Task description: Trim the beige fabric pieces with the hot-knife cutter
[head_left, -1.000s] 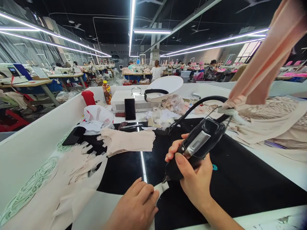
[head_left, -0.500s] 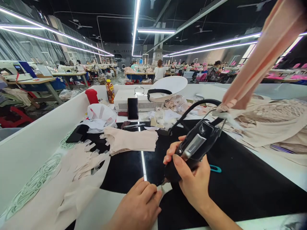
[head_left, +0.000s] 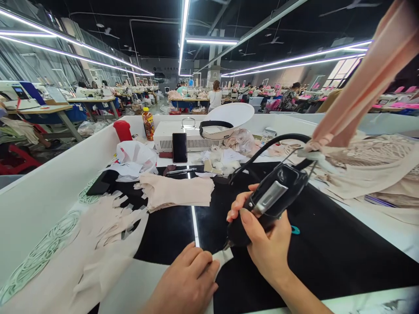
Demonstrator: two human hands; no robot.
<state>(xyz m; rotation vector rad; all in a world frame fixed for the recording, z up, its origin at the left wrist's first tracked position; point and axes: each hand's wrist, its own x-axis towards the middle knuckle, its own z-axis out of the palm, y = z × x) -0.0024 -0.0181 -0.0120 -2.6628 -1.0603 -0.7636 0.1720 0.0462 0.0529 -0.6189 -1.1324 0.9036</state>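
Note:
My right hand point(head_left: 265, 235) is wrapped round a black corded power tool point(head_left: 270, 196) with a silver lever on its body. Its narrow metal tip points down at the end of a pale fabric piece point(head_left: 224, 258). Fingers curled together, my left hand point(head_left: 188, 279) pinches that fabric just left of the tip; part of the cloth is hidden under the hand. A pink fabric strip point(head_left: 360, 87) is tied to the tool's back end and runs up out of view. Beyond my hands, a stack of light pink fabric pieces point(head_left: 180, 190) lies on the black work surface point(head_left: 327, 253).
Pale cloth point(head_left: 104, 257) and green cord bundles point(head_left: 42, 248) lie at left. A phone point(head_left: 180, 147) leans on a white vented box point(head_left: 163, 135), near a bottle point(head_left: 148, 124). Beige cloth point(head_left: 376, 165) is heaped at right. A teal clip point(head_left: 295, 230) sits beyond my right wrist.
My right hand and the tool have moved slightly right, so the tip is nearer the fabric's end and more cloth shows. My left hand keeps its hold, nearly still.

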